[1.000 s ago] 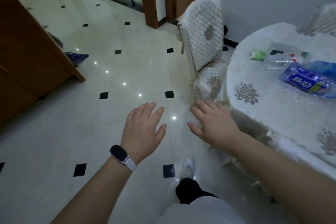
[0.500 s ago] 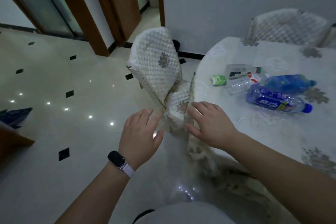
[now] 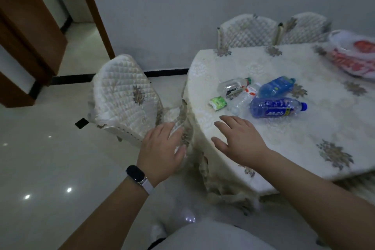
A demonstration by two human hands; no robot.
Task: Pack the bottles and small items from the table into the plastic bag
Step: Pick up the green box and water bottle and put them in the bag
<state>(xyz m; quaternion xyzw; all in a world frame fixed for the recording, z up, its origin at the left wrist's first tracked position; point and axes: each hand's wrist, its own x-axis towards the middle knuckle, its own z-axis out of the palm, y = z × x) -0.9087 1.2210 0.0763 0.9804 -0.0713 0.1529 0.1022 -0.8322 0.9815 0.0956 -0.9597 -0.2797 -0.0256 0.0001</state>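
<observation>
On the round table (image 3: 304, 148) with a cream patterned cloth lie several plastic bottles: a blue-labelled one (image 3: 278, 109) nearest me, a blue one (image 3: 276, 86) behind it, a clear one (image 3: 233, 86) and a crushed clear one (image 3: 242, 100). A small green packet (image 3: 218, 103) lies left of them. A white plastic bag with red print (image 3: 353, 55) sits at the far right. My right hand (image 3: 239, 140) hovers open above the table's near edge, short of the bottles. My left hand (image 3: 162, 152), wrist in a dark band, is open by the table's left edge.
A chair with a quilted white cover (image 3: 125, 97) stands tucked at the table's left, just beyond my left hand. Two more covered chairs (image 3: 269, 30) stand behind the table against the grey wall. Glossy tiled floor spreads to the left, with wooden door frames (image 3: 30, 26) beyond.
My view has swung right and closer to the table, bringing the plastic bag into sight. Both open hands have advanced; the right one is now over the tabletop.
</observation>
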